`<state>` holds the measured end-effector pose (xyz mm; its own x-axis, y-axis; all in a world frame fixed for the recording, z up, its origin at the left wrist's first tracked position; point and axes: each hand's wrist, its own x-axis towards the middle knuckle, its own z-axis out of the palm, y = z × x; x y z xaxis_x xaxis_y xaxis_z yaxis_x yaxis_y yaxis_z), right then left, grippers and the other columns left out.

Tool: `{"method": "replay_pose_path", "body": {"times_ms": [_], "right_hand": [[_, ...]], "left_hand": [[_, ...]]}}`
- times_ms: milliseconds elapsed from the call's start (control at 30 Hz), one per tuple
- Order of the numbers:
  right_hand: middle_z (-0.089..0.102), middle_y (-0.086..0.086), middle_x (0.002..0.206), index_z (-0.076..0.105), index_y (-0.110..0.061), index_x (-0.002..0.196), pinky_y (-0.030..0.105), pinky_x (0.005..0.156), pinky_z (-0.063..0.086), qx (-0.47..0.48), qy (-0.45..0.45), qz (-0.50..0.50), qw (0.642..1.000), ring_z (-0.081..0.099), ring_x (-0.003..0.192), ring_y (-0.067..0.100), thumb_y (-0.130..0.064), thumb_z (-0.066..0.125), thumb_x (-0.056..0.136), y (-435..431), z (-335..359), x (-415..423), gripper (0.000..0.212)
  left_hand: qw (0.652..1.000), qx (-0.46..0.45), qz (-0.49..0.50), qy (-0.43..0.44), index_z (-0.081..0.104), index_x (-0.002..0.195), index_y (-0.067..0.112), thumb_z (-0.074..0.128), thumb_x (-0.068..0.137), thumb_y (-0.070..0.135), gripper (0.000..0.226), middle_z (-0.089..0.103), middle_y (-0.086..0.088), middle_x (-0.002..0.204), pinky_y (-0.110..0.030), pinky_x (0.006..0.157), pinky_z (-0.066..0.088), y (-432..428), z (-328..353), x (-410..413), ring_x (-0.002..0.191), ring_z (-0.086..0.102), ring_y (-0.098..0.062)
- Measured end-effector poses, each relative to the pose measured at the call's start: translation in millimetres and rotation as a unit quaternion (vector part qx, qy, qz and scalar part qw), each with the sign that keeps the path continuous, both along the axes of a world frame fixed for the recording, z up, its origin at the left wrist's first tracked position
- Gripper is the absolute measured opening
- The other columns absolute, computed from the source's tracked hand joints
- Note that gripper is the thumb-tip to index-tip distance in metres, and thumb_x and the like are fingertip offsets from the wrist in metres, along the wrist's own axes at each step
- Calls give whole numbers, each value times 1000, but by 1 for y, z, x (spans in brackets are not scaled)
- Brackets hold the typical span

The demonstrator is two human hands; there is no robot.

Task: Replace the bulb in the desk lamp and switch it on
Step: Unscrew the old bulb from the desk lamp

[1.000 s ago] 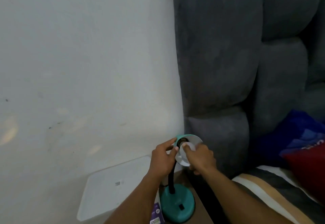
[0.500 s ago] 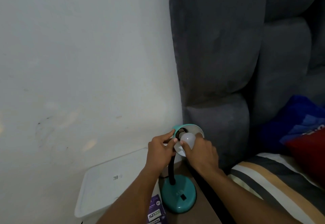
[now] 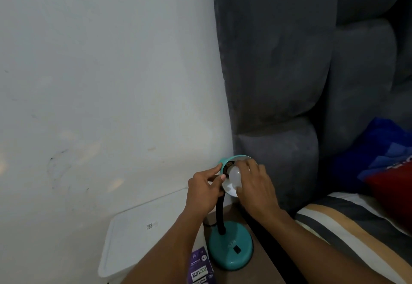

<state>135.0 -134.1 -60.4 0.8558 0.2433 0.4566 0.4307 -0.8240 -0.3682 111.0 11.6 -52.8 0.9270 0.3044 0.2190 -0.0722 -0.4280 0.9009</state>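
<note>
Purple bulb box (image 3: pixel 200 268) lies nearest on the worktop (image 3: pixel 245 277), beside the teal lamp base (image 3: pixel 231 248). Above, the left hand (image 3: pixel 206 191) pinches the lamp shade (image 3: pixel 225 163); the right hand's (image 3: pixel 256 187) grip wraps the white bulb (image 3: pixel 235 175) at the socket.

Dim, flat light; soft, perhaps motion-blurred; edges bowed.

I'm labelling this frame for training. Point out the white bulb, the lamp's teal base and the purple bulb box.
White frosted bulb (image 3: pixel 235 175): head view, rounded glass side.
Teal round lamp base (image 3: pixel 230 248): head view, top surface.
Purple cardboard bulb box (image 3: pixel 200 268): head view, printed face.
</note>
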Motion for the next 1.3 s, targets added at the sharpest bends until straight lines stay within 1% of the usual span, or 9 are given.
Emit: {"method": "replay_pose_path", "body": {"times_ms": [167, 233, 300, 433, 567, 933, 1067, 1200, 1300], "right_hand": [[66, 8, 117, 53, -16, 129, 39, 79, 54, 44, 11, -75, 996, 63, 97, 27, -66, 54, 84, -10, -11, 0, 67], [64, 8, 121, 51, -20, 131, 40, 79, 53, 36, -19, -47, 998, 62, 99, 27, -51, 63, 85, -10, -15, 0, 57], [53, 7, 132, 41, -28, 138, 41, 80, 50, 2, -47, 1, 999, 56, 104, 28, -32, 75, 76, -9, -18, 1, 70], [58, 5, 127, 43, -23, 138, 42, 83, 51, 50, -11, -70, 996, 58, 105, 26, -60, 66, 79, -9, -18, 2, 73], [53, 4, 135, 38, -33, 138, 42, 84, 49, 27, -69, 0, 997, 55, 109, 26, -38, 75, 79, -9, -23, 1, 71], [60, 5, 124, 50, -23, 131, 40, 78, 50, 63, -55, -53, 995, 56, 101, 25, -53, 70, 79, -10, -24, 3, 63], [59, 4, 128, 47, -26, 133, 40, 76, 49, 23, -107, 3, 994, 56, 101, 26, -34, 78, 76, -10, -24, 3, 65], [62, 6, 123, 52, -21, 130, 40, 74, 50, 48, -67, -37, 996, 58, 98, 26, -49, 76, 75, -12, -24, 5, 66], [60, 4, 129, 46, -25, 134, 39, 75, 50, 18, -107, 7, 994, 57, 100, 26, -33, 82, 72, -11, -26, 5, 73]], "left_hand": [[1000, -13, 3, -2, 65, 132, 26, 71, 92, 30, 41, 75, -2, 116, -44, 90, 62, 0, -2, -1, 101, 73, -21], [1000, -17, 2, 1, 65, 133, 24, 71, 92, 28, 41, 76, -3, 116, -45, 89, 62, 0, -2, -1, 102, 73, -22], [1000, -16, 1, -1, 64, 134, 22, 70, 93, 25, 41, 75, -5, 118, -44, 86, 63, 0, 0, -1, 101, 73, -22], [1000, -7, 3, -8, 64, 134, 23, 70, 93, 25, 41, 74, -4, 119, -43, 84, 64, 0, 0, -2, 100, 73, -21], [1000, -9, 5, -7, 64, 134, 22, 69, 94, 24, 41, 73, -4, 120, -41, 82, 64, 0, 1, -2, 101, 72, -21], [1000, -13, 3, -2, 64, 134, 25, 70, 93, 26, 41, 74, -3, 117, -40, 82, 64, -1, 1, -3, 95, 74, -21], [1000, -19, 1, 0, 63, 134, 22, 70, 93, 24, 41, 74, -4, 116, -39, 80, 64, -1, 1, -2, 97, 73, -23], [1000, -21, 1, -1, 64, 134, 23, 70, 93, 25, 42, 74, -3, 116, -39, 81, 64, -1, 1, -3, 97, 73, -22], [1000, -21, -2, -1, 63, 135, 22, 70, 93, 25, 43, 75, -4, 116, -40, 81, 64, -1, 1, -4, 96, 74, -22]]}}
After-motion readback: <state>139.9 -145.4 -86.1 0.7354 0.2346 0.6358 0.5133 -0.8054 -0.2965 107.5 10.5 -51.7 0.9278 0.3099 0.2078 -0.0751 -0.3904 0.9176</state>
